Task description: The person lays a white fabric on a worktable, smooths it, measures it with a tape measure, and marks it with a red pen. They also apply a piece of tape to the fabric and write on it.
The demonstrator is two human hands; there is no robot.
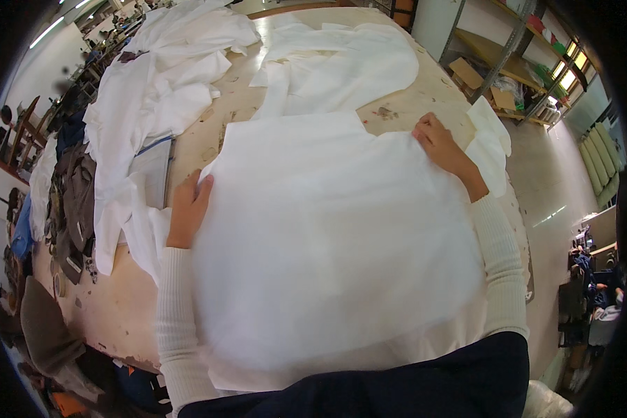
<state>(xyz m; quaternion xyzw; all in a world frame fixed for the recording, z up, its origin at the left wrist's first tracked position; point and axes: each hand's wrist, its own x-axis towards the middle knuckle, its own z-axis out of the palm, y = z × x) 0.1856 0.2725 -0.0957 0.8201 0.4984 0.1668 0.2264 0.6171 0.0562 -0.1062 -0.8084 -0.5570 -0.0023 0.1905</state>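
Note:
A wide piece of white fabric (pixel 334 230) spreads in front of me, its lower part blurred by motion. At its left edge my left hand (pixel 190 204) is closed, thumb over the cloth. My right hand (pixel 437 139) pinches the upper right corner, fingers curled round it. Both forearms, in white ribbed sleeves, run along the fabric's sides. Past its far edge lies another white fabric piece (pixel 348 66), flat on the table.
The worn pale table (pixel 97 306) carries a heap of white cloth (pixel 153 90) at left and a small white piece (pixel 490 146) at right. Dark garments (pixel 73 195) hang along the left edge. Metal shelving (pixel 505 66) with a cardboard box (pixel 484 83) stands at far right.

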